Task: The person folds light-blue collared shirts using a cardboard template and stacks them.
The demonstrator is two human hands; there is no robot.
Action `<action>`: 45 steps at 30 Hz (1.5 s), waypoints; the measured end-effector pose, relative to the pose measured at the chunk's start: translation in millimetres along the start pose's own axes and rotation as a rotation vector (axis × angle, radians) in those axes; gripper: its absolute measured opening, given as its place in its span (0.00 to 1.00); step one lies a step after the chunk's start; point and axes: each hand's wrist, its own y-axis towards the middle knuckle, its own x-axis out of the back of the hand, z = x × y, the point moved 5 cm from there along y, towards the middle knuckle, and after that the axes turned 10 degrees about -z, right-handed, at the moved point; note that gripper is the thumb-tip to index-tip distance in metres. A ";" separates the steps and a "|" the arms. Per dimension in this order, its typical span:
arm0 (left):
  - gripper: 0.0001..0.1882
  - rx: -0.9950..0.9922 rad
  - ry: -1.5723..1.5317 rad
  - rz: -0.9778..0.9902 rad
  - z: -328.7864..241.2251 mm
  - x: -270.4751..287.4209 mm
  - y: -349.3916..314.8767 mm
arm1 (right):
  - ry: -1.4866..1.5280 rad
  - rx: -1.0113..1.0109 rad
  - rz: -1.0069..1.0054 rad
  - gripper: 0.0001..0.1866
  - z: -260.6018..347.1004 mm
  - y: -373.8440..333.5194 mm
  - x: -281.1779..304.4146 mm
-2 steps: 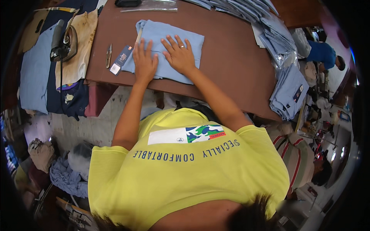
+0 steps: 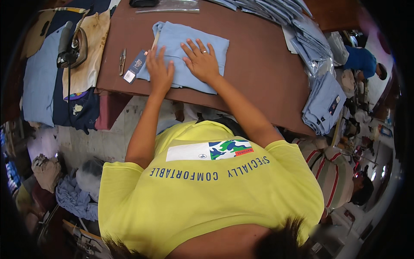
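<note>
A folded light blue garment (image 2: 179, 38) lies flat on the brown table. My left hand (image 2: 159, 74) is over its near left part, fingers outstretched, beside a dark hang tag (image 2: 137, 65) with a white label. Farther right, my right hand (image 2: 202, 62) rests flat on the cloth with spread fingers and a ring on one of them. Neither hand grips anything. To the left of the tag lies a pair of thread snips (image 2: 122, 61).
An iron (image 2: 74, 49) with a cord stands on a scorched cloth (image 2: 95, 36) at the left. Bagged, folded blue garments (image 2: 308, 41) line the table's far right edge. A clear plastic bag (image 2: 172, 6) and a black object (image 2: 143, 3) lie at the back. Other people are at the right.
My left hand has slid slightly toward me, its fingertips now lower on the garment. The right hand stays in place on the cloth.
</note>
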 end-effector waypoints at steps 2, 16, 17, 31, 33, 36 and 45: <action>0.26 0.233 -0.108 -0.070 5.8 20.6 -12.3 | -0.024 0.014 -0.015 0.25 0.5 0.4 1.2; 0.22 1.448 -1.099 -0.166 -4.6 27.2 -75.6 | 0.315 0.245 0.091 0.11 49.6 -10.3 39.9; 0.20 1.463 -1.123 -0.166 -4.4 23.7 -74.9 | 0.334 0.242 0.079 0.10 50.9 -6.5 44.8; 0.12 1.482 -1.409 -0.387 5.4 -14.7 -76.0 | 0.448 0.314 0.114 0.24 28.9 32.8 27.3; 0.15 1.487 -1.324 -0.349 7.4 -16.4 -75.5 | 0.401 0.266 0.181 0.24 21.5 37.6 -5.2; 0.19 1.453 -1.043 -0.308 15.6 -1.1 -68.7 | 0.577 0.216 0.279 0.22 18.8 49.1 -27.8; 0.30 0.752 0.071 -0.023 37.2 46.3 -27.6 | 0.358 -0.120 0.229 0.13 -31.6 120.9 -66.6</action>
